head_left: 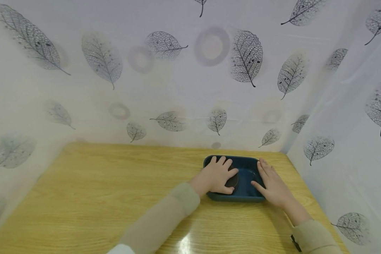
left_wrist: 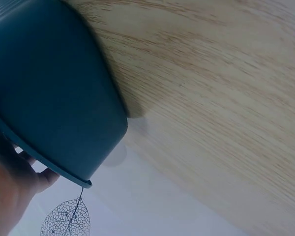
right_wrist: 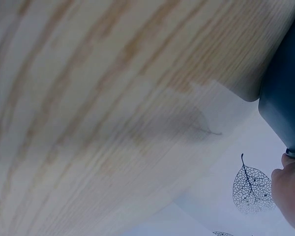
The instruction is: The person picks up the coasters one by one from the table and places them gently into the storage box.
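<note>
A deep blue-green rectangular tray (head_left: pixel 248 173) with rounded corners stands on the wooden table. My left hand (head_left: pixel 216 176) reaches over its left side and holds a dark round object (head_left: pixel 232 181) from above, thumb and fingers spread around it. Most of that object is hidden under the palm; its exact kind cannot be told. At the opposite end, my right hand (head_left: pixel 274 185) grips the short side of the tray, fingers along the rim and thumb over the inside. The left wrist view shows the tray's outer wall (left_wrist: pixel 54 93), with fingertips (left_wrist: pixel 48 178) beyond the rim.
The yellowish wooden table (head_left: pixel 114 190) extends left and forward of the tray. A white curtain (head_left: pixel 184 84) printed with grey leaves hangs behind the table, and continues along its right side close to my right arm.
</note>
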Available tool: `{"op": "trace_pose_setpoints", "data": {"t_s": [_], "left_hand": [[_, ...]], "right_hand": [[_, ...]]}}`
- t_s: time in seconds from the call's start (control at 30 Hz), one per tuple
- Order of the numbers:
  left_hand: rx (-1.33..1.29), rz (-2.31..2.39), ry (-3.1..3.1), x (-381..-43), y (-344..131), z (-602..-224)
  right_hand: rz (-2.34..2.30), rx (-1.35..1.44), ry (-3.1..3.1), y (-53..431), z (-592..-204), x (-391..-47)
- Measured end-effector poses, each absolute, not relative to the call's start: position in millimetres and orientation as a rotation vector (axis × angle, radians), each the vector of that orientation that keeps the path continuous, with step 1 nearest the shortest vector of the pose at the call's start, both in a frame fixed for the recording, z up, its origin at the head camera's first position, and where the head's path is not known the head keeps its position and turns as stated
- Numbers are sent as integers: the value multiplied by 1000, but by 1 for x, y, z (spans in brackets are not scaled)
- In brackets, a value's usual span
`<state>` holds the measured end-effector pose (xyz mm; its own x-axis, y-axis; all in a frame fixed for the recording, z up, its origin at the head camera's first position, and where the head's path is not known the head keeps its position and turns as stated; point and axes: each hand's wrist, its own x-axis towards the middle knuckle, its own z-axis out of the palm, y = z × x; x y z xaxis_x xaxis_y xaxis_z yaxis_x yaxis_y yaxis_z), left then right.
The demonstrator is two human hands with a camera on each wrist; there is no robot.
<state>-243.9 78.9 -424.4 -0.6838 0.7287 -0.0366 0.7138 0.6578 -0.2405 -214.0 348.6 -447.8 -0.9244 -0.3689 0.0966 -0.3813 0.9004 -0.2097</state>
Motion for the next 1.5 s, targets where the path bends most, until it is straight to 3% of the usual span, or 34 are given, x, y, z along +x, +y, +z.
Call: {"op": "trace_pose_setpoints", "data": {"t_s": [0.8,1.5], "left_hand": [[-1256,356,-2743,-237,74,-427],[-1180,66,-2772,-219,-6,-427]], "right_hand": [[345,583,-3009,350,-449,-208],[371,643,-2977,350,-451,-212]]}}
